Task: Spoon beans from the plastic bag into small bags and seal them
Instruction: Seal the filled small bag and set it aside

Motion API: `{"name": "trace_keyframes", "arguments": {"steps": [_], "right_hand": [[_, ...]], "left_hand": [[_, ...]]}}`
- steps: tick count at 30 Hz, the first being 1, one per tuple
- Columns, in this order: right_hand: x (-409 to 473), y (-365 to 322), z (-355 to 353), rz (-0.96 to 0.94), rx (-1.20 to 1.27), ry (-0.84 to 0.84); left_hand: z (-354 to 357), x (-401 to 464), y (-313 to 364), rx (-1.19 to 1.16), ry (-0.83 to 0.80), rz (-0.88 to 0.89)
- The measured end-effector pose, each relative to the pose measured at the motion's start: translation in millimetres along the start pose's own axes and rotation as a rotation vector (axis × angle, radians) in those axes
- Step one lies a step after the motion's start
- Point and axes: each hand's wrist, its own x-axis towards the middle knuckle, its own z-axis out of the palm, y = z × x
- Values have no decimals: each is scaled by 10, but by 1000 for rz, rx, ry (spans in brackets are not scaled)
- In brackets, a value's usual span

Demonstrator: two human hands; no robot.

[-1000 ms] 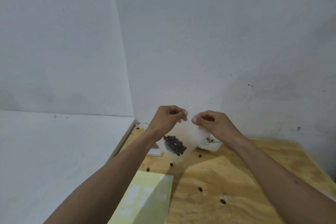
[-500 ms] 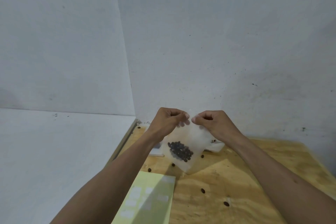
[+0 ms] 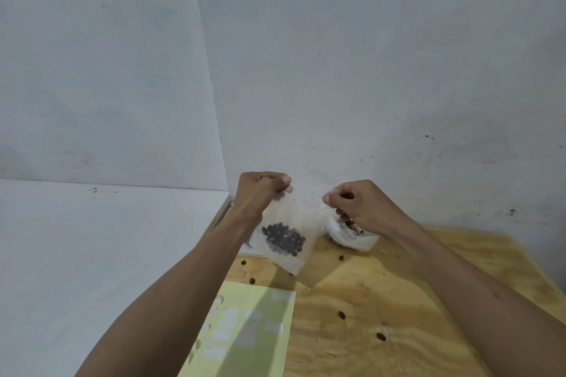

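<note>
A small clear bag (image 3: 298, 214) hangs above the wooden table (image 3: 382, 300), tilted, with a dark clump of beans (image 3: 283, 239) in its lower part. My left hand (image 3: 260, 193) pinches the bag's top edge at its left end. My right hand (image 3: 358, 205) pinches the same edge at its right end, and the edge is stretched between them. Behind my right hand lies the crumpled larger plastic bag (image 3: 352, 236) against the wall, mostly hidden. No spoon shows.
Loose beans are scattered on the table, such as one bean (image 3: 341, 315) and another bean (image 3: 380, 336). A pale green sheet with white stickers (image 3: 245, 333) lies at the near left of the table. White walls meet in a corner behind.
My hands have drawn apart along the bag's top edge, the right one sliding to the right. The bag hangs a little lower and more spread out.
</note>
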Motion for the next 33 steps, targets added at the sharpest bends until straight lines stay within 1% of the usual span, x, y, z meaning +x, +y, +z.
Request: {"name": "trace_keyframes", "arguments": {"steps": [3,6,7,10,11,12,13,15,16,18,20,24,28,33], "right_hand": [[-24,-18,20,0,-5,25],[-50,-48,113,65,152,64],[-54,-56,160,95,216,40],[-97,-90,295,174,392,-110],[-117,-120,337,182,452,-141],[-123,-148,375,197,517,-135],[-124,-176,404,230,592,-103],[-88,-199,443,337,711,-16],[-59,-196,459,386,733,14],[6,-162,502,445,691,26],[68,-129,567,449,635,12],[193,-101,790,401,513,-20],[356,-59,1037,345,350,-15],[518,9,1284,342,150,-21]], "left_hand": [[0,-2,7,-21,17,-18],[-28,29,50,-61,38,-34],[-51,53,60,-83,51,-41],[-98,113,72,-146,105,-76],[-118,130,65,-165,118,-91],[-146,147,56,-171,113,-118],[-186,156,51,-136,94,-159],[-293,155,18,53,10,-283],[-344,139,-3,127,-39,-337],[-415,119,-60,149,-79,-379],[-479,121,-123,107,-55,-364],[-649,158,-238,121,-20,-316],[-799,223,-415,170,29,-291],[-812,335,-691,234,95,-324]]}}
